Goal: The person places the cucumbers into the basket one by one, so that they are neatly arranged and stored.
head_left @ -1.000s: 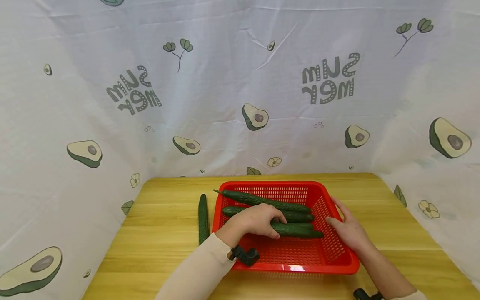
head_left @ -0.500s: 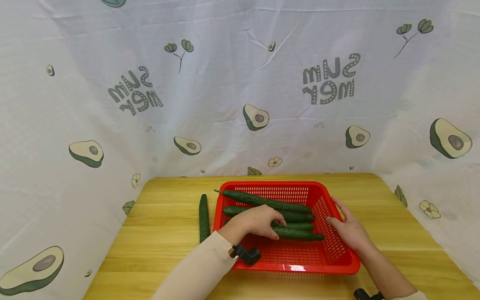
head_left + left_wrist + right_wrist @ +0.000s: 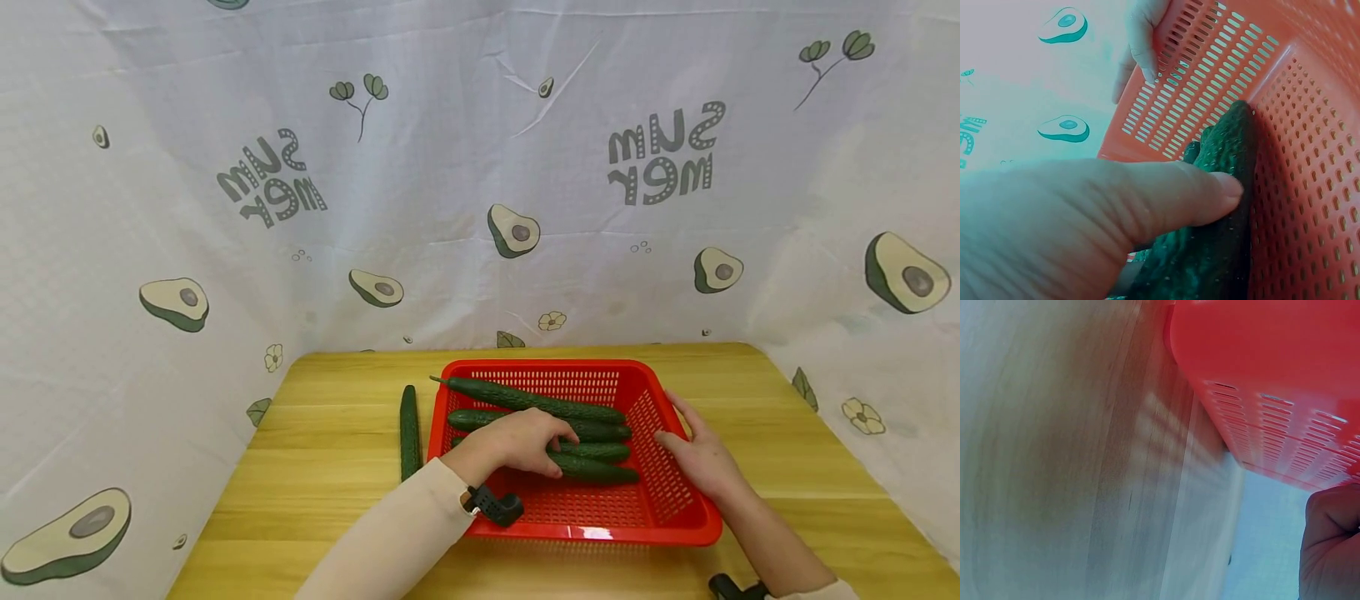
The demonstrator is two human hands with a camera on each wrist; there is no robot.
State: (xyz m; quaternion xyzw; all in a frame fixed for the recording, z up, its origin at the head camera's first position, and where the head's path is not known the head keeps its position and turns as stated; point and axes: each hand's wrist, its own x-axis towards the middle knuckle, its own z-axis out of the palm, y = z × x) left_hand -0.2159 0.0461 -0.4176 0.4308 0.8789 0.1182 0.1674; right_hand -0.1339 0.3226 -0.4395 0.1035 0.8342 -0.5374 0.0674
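Inside the red plastic basket (image 3: 622, 533), my left hand (image 3: 517, 442) grips the nearest cucumber (image 3: 603, 471). In the left wrist view the thumb lies across that cucumber (image 3: 1204, 256); the other fingers are largely hidden. Right behind it lies a second cucumber (image 3: 607, 452), partly covered. Two more cucumbers rest farther back, one at mid-basket (image 3: 600, 430) and one along the far side with its stem over the left rim (image 3: 525, 398). My right hand (image 3: 705, 462) holds the basket's right rim, thumb on the inside; the right wrist view shows only part of that hand (image 3: 1335, 544).
A single cucumber (image 3: 409, 429) lies lengthwise on the wooden table (image 3: 315, 483), just left of the basket. White cloth (image 3: 450, 167) printed with avocados hangs behind and at both sides of the table.
The cucumber under my left hand has shifted a little toward the near side and left, so more of the one behind it shows. The right hand keeps its hold on the rim.
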